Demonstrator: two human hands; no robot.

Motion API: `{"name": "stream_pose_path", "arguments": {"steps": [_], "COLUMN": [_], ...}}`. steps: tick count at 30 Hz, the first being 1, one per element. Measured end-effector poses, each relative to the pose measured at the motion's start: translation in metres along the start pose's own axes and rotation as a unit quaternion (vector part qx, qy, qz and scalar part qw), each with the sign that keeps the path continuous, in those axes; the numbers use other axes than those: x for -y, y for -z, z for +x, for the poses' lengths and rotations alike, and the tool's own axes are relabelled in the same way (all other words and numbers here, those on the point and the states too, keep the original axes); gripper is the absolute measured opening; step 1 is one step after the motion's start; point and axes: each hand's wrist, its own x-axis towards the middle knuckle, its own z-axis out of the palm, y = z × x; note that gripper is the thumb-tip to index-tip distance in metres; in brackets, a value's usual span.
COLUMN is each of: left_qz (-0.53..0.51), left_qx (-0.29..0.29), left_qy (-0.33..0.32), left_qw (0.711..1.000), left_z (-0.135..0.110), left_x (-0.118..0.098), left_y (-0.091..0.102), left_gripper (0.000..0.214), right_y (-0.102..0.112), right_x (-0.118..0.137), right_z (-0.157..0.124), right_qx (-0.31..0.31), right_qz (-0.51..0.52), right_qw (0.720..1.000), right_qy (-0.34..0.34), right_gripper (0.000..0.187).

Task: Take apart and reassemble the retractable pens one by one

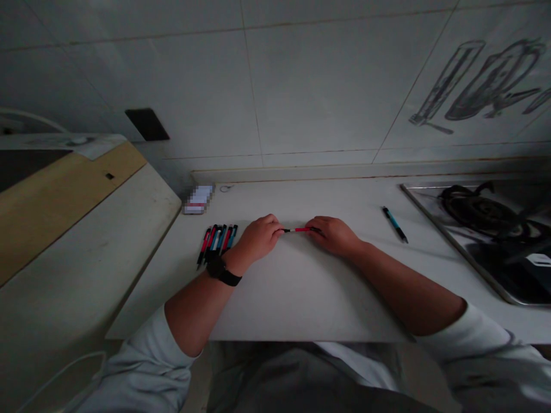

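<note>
A red-and-black pen (301,229) spans the gap between my two hands, just above the white countertop (301,292). My left hand (260,235) pinches its black end, and a short pale section shows beside those fingertips. The red barrel runs into my right hand (330,234), whose fingers are closed around the other end and partly hide it. Left of my left hand lies a row of several pens (217,241) with black, red and blue parts, side by side. A single blue-and-black pen (395,224) lies apart, to the right of my right hand.
A gas stove (482,229) borders the counter on the right. A white appliance or cabinet (86,246) stands at the left. At the back left are a blurred small box (198,199) and a small ring-shaped item (225,188), near the tiled wall (318,86).
</note>
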Motion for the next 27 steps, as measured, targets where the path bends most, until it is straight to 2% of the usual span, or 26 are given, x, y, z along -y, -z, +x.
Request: {"name": "stream_pose_path", "arguments": {"steps": [4,11,17,22,27], "left_qz": [0.011,0.023,0.037,0.063,0.074], "left_qx": [0.022,0.029,0.044,0.048,0.042], "left_qy": [0.021,0.006,-0.008,0.013,0.018], "left_qw": [0.999,0.999,0.998,0.997,0.996], "left_z": [0.0,-0.001,-0.003,-0.003,-0.004], "left_x": [0.001,-0.002,-0.003,-0.002,0.001], "left_y": [0.004,0.007,0.007,0.006,0.003], "left_gripper": [0.024,0.024,0.043,0.041,0.039], "right_y": [0.003,0.008,0.01,0.016,0.027], "right_x": [-0.002,-0.008,-0.017,-0.033,-0.057], "right_z": [-0.001,-0.001,-0.002,-0.005,-0.007], "right_qx": [0.01,0.008,0.013,0.031,0.047], "right_qz": [-0.019,-0.018,-0.029,-0.049,-0.056], "right_qw": [1.0,1.0,0.999,0.997,0.992], "right_qy": [-0.013,-0.024,-0.032,-0.049,-0.098], "right_gripper": [0.026,0.027,0.029,0.031,0.029]}}
